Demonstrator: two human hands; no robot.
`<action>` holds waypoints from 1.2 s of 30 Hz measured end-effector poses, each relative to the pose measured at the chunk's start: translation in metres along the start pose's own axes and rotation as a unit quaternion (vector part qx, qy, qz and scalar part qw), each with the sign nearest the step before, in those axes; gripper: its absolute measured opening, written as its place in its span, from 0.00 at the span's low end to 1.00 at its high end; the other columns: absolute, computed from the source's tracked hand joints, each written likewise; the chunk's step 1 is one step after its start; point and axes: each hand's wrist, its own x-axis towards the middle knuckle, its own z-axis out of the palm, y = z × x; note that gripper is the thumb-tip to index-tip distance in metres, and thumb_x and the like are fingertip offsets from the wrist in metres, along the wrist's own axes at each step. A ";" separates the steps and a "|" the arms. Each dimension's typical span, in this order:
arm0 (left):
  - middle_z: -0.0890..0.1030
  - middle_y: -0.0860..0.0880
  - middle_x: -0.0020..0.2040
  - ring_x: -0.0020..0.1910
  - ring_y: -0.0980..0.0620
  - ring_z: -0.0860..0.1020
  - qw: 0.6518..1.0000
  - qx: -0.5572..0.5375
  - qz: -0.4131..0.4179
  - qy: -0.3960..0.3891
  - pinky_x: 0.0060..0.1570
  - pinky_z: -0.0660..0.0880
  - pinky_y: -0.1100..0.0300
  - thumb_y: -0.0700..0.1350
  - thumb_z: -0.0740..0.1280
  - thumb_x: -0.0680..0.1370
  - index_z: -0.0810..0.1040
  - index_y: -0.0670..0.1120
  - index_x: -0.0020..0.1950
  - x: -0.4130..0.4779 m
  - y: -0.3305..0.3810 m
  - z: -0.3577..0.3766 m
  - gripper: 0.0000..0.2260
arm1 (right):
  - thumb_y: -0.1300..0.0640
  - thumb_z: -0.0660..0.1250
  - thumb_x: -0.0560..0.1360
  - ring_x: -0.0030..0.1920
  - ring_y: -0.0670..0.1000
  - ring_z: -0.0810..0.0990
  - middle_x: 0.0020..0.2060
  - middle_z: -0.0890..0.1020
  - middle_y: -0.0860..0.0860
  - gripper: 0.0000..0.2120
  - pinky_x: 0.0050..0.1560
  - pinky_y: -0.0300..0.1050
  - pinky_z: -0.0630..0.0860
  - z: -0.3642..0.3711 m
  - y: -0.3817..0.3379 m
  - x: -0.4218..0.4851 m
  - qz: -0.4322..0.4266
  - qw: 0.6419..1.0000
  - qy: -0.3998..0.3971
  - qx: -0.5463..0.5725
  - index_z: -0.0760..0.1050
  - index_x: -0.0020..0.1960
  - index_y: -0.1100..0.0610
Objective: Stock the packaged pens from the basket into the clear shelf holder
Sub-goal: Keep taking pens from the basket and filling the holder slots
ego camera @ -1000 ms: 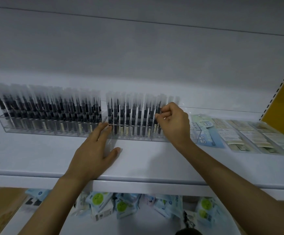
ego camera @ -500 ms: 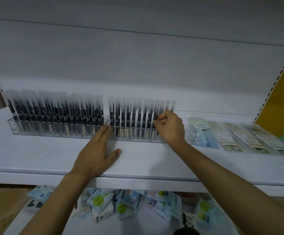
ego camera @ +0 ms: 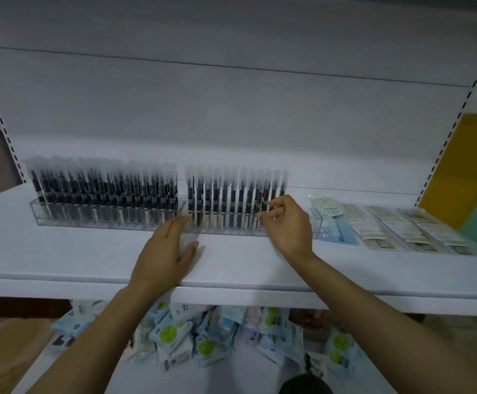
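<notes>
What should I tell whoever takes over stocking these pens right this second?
Left hand: open, flat on the shelf, fingertips against the clear holder.
Right hand: pinches a packaged pen at the right end of the row.
Done: holder's left section is packed with packaged pens; right section nearly full.
Left: seat this pen, then fill what room seems to remain at the right end. Basket is not in view.

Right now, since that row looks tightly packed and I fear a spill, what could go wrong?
The right hand pinches a pack at the crowded right end of the packaged pens; forcing it in could tip its neighbours. The left hand only presses flat against the clear holder, so a hard push might slide it back.
</notes>
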 end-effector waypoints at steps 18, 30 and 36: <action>0.66 0.43 0.73 0.71 0.43 0.65 0.948 0.110 -0.113 -0.275 0.65 0.66 0.50 0.50 0.63 0.79 0.59 0.42 0.76 -0.285 -0.083 0.048 0.29 | 0.39 0.63 0.76 0.66 0.54 0.71 0.68 0.72 0.51 0.33 0.65 0.49 0.65 0.056 0.085 -0.287 -0.018 0.876 -0.394 -0.276 0.58 0.76 0.50; 0.65 0.46 0.74 0.72 0.46 0.63 0.858 -0.017 -0.262 -0.441 0.68 0.63 0.54 0.53 0.61 0.80 0.56 0.45 0.77 -0.408 -0.148 0.159 0.28 | 0.39 0.57 0.73 0.53 0.54 0.78 0.53 0.80 0.52 0.23 0.55 0.48 0.73 0.139 0.211 -0.408 0.141 0.755 -0.566 -0.300 0.72 0.59 0.53; 0.73 0.43 0.69 0.66 0.45 0.72 0.843 -0.113 -0.356 -0.388 0.62 0.68 0.56 0.47 0.63 0.80 0.66 0.43 0.72 -0.433 -0.173 0.227 0.22 | 0.50 0.61 0.79 0.47 0.54 0.81 0.49 0.82 0.55 0.18 0.48 0.50 0.78 0.207 0.267 -0.435 0.153 0.756 -0.560 -0.304 0.68 0.66 0.57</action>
